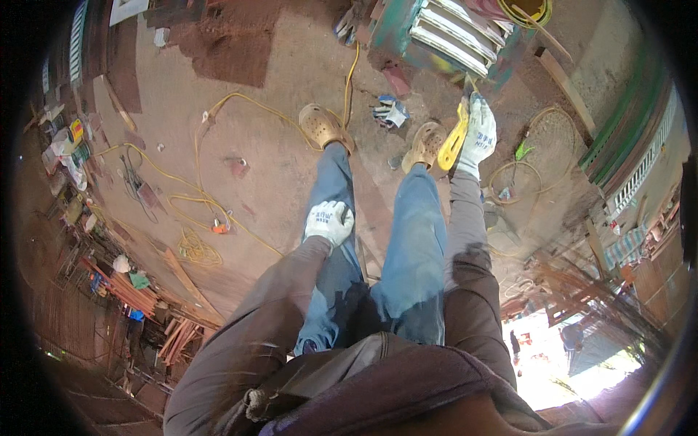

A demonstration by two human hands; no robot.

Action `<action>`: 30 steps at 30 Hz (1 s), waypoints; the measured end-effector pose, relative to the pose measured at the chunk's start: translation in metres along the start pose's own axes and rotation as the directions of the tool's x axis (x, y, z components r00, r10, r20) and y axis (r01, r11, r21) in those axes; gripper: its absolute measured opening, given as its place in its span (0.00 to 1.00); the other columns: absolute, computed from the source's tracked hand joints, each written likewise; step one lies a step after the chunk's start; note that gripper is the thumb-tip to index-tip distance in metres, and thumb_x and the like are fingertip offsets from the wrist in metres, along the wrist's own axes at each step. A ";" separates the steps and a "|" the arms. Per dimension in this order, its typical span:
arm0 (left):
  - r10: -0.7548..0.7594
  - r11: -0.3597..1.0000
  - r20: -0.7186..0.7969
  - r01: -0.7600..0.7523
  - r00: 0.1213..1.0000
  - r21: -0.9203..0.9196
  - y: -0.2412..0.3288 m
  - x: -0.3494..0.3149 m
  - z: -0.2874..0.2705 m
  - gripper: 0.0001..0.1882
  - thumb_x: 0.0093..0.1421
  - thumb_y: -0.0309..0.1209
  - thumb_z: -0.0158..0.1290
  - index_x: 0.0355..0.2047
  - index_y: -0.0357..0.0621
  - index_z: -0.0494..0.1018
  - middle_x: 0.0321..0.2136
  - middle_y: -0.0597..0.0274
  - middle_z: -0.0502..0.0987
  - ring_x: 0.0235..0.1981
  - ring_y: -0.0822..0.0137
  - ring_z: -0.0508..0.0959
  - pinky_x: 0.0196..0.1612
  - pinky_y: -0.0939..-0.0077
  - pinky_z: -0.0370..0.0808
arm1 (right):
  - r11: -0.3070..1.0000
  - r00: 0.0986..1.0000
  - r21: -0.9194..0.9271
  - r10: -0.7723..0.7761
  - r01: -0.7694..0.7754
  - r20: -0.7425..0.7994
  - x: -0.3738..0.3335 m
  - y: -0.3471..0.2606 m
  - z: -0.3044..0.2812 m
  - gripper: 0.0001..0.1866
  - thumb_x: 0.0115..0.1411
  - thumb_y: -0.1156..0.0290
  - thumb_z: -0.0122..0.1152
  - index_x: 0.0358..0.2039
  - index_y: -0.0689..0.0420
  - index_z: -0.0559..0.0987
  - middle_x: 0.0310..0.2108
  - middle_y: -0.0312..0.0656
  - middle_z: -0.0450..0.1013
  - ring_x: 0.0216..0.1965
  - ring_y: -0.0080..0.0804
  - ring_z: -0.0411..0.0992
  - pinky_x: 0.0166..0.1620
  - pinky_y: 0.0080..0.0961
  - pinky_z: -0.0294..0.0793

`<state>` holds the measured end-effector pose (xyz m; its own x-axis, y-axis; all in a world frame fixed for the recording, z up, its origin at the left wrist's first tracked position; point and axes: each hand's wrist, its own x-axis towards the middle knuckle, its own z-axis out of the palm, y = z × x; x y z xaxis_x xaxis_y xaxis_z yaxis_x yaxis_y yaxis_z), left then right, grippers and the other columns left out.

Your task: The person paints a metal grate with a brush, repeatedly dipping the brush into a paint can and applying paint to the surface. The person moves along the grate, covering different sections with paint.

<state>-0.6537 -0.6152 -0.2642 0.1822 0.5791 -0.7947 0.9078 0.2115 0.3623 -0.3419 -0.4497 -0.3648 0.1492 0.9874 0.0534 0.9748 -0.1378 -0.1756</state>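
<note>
My right hand point(478, 138), in a white work glove with blue print, is closed around a yellow-handled tool point(454, 138). The tool's handle has a long opening, and its thin pale far end points at the white slatted panel point(459, 36). That panel lies on a green-stained patch at the top. My left hand point(330, 222), gloved the same way, rests on my left leg with its fingers curled in, and nothing shows in it. Between my tan clogs and the panel lies a blue and white glove point(391, 112).
A yellow cord point(254, 99) winds over the floor on the left, past my left clog. Green slatted pieces point(632, 131) stand at the right. A wooden plank point(567, 91) lies near the panel, and stacked timber point(178, 338) fills the lower left.
</note>
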 end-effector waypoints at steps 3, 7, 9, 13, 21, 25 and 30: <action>0.002 1.000 0.012 -0.002 1.000 0.009 0.002 -0.001 0.002 0.11 0.56 0.39 0.49 0.27 0.45 0.72 0.30 0.54 0.76 0.37 0.52 0.75 0.43 0.58 0.70 | 0.993 0.997 -0.121 0.002 0.007 0.071 0.014 -0.019 0.008 0.23 0.58 0.67 0.55 0.56 0.45 0.73 0.51 0.37 0.72 0.53 0.33 0.70 0.52 0.30 0.72; 0.011 1.000 0.041 -0.011 0.999 0.018 0.011 0.005 -0.002 0.11 0.56 0.39 0.49 0.29 0.45 0.73 0.32 0.55 0.77 0.39 0.52 0.75 0.44 0.58 0.70 | 0.988 0.976 -0.151 0.037 -0.005 0.214 0.026 -0.099 -0.005 0.23 0.60 0.71 0.52 0.56 0.45 0.73 0.53 0.37 0.72 0.54 0.34 0.70 0.55 0.27 0.71; -0.004 0.999 0.085 0.001 0.996 0.034 0.006 0.004 -0.002 0.12 0.56 0.40 0.49 0.30 0.45 0.74 0.33 0.55 0.78 0.40 0.52 0.75 0.45 0.58 0.70 | 0.987 0.945 -0.140 -0.030 0.079 0.327 0.024 -0.129 -0.005 0.23 0.60 0.69 0.52 0.57 0.45 0.72 0.53 0.37 0.72 0.53 0.34 0.70 0.55 0.28 0.71; -0.007 0.998 0.084 0.002 0.996 0.066 0.005 0.004 -0.013 0.13 0.57 0.41 0.48 0.31 0.45 0.74 0.34 0.55 0.78 0.40 0.52 0.75 0.46 0.58 0.70 | 0.980 0.974 0.176 -0.128 0.095 0.187 0.014 -0.117 -0.002 0.21 0.58 0.66 0.54 0.53 0.40 0.75 0.49 0.32 0.73 0.50 0.31 0.71 0.51 0.31 0.72; -0.008 0.998 0.114 0.002 0.993 0.055 -0.002 0.004 -0.016 0.12 0.57 0.40 0.47 0.32 0.46 0.74 0.33 0.54 0.77 0.40 0.51 0.75 0.46 0.58 0.70 | 0.942 0.947 0.096 -0.323 0.320 0.007 0.057 -0.071 0.005 0.23 0.53 0.70 0.56 0.51 0.41 0.76 0.51 0.33 0.73 0.50 0.37 0.72 0.50 0.34 0.73; 0.002 0.999 0.106 -0.007 0.994 0.042 -0.001 0.005 -0.012 0.11 0.57 0.39 0.48 0.31 0.46 0.73 0.32 0.54 0.77 0.39 0.51 0.75 0.45 0.59 0.70 | 0.960 0.961 0.055 -0.276 0.275 0.017 0.051 -0.104 0.010 0.23 0.54 0.70 0.54 0.52 0.41 0.75 0.53 0.33 0.71 0.54 0.35 0.69 0.53 0.34 0.71; 0.022 0.999 0.061 -0.024 0.998 0.029 -0.006 0.002 -0.012 0.12 0.57 0.40 0.48 0.29 0.45 0.73 0.33 0.53 0.77 0.39 0.52 0.76 0.45 0.57 0.71 | 0.923 0.849 0.137 -0.385 0.360 0.363 -0.017 -0.114 0.024 0.21 0.54 0.69 0.52 0.51 0.45 0.75 0.52 0.36 0.71 0.56 0.34 0.67 0.60 0.36 0.65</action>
<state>-0.6635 -0.6063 -0.2626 0.2252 0.5342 -0.8148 0.9136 0.1748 0.3672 -0.4599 -0.4490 -0.3691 -0.3087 0.9193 -0.2440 0.9306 0.2389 -0.2772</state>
